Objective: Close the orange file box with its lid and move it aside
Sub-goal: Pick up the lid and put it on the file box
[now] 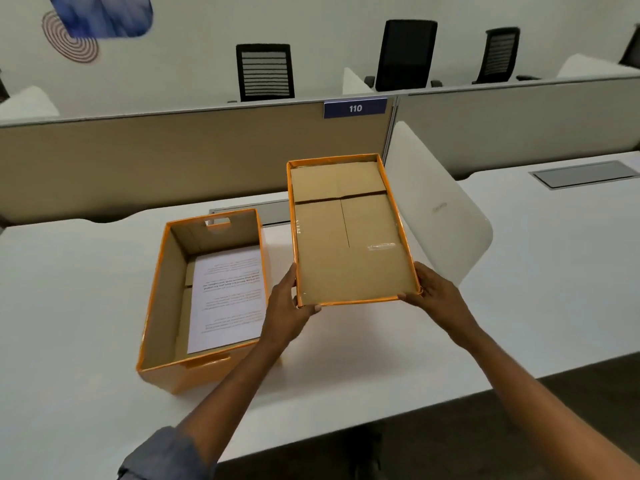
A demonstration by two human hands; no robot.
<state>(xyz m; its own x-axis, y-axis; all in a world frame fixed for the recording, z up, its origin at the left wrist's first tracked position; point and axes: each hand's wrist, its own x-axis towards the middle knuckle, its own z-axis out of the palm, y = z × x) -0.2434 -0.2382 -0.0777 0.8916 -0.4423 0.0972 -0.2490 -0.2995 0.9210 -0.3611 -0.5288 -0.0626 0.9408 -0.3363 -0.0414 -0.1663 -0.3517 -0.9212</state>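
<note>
The orange file box [162,299] stands open on the white desk, left of centre, with a printed sheet lying inside on its brown floor. To its right I hold the orange lid [349,233] up in the air, its brown inside facing me and its far end tilted upward. My left hand [289,299] grips the lid's near left corner. At the near right corner my right hand [433,289] holds the other side. The lid is apart from the box, beside its right wall.
The white desk [69,341] runs left and right, its front edge near me on the right. A white side divider [436,209] stands right behind the lid. A tan partition [173,150] with a "110" sign closes the back. Black chairs stand beyond it.
</note>
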